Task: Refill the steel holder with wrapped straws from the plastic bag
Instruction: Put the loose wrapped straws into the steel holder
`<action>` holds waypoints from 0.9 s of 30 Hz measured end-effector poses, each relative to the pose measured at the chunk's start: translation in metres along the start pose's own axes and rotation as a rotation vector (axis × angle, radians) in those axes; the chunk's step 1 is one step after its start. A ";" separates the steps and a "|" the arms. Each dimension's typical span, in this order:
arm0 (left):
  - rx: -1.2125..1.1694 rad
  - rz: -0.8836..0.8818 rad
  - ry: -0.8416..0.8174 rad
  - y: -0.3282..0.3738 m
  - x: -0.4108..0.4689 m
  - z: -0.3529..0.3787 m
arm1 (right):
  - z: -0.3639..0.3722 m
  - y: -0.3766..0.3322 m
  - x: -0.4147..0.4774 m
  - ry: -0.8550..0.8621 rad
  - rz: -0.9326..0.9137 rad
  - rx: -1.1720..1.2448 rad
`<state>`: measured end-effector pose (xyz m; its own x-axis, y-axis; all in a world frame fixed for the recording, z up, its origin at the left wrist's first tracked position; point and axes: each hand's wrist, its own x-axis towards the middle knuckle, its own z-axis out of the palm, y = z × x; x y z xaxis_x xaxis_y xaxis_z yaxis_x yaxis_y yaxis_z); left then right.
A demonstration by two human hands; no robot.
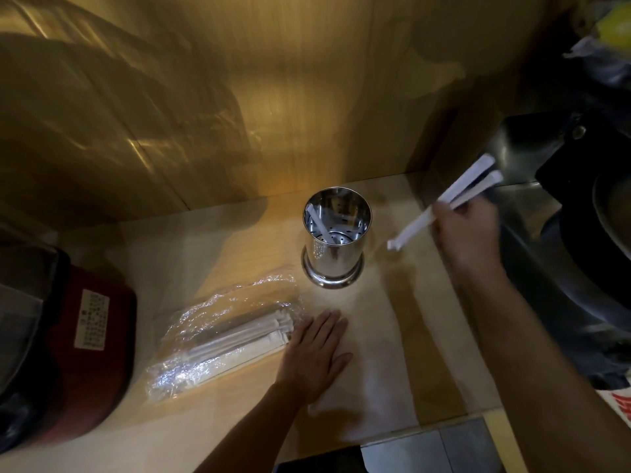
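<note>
Light wooden surface [239, 414] is bounded by wood-panel walls at the back and right. A red appliance [92, 339] with a white label is seen at the left edge. The plastic bag [222, 332] is laid flat left of centre, diagonal, with wrapped straws [239, 339] still inside. Left hand [314, 353] is pressed flat on the surface, fingers spread, grip open, touching the bag's mouth end. Right hand [467, 230] is raised near the right edge, grip closed on a small bunch of wrapped straws [450, 203], motion-blurred, tilted with the lower ends toward the holder. The steel holder [336, 237] is stood upright near the back edge, centre, between bag and right hand. One straw [319, 225] is seen leaning inside it.
</note>
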<state>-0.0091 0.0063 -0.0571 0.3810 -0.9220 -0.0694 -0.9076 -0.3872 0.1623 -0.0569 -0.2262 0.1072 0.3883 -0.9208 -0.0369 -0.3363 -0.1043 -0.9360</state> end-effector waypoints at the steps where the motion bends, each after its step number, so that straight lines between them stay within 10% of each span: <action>1: -0.001 -0.001 0.003 0.000 -0.001 0.000 | -0.001 -0.018 -0.003 0.047 -0.088 0.069; 7: -0.005 -0.013 -0.010 0.001 -0.001 -0.002 | 0.028 -0.070 -0.019 -0.041 -0.358 0.054; 17: -0.049 -0.006 -0.015 0.001 -0.002 -0.005 | 0.079 -0.026 -0.003 -0.408 -0.415 -0.816; 27: -0.073 0.030 -0.006 0.001 -0.001 -0.009 | 0.077 -0.037 0.002 -0.452 -0.356 -0.728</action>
<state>-0.0088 0.0065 -0.0477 0.3526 -0.9332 -0.0695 -0.9031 -0.3588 0.2361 0.0224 -0.1947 0.1152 0.8182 -0.5711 -0.0657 -0.5293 -0.7039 -0.4737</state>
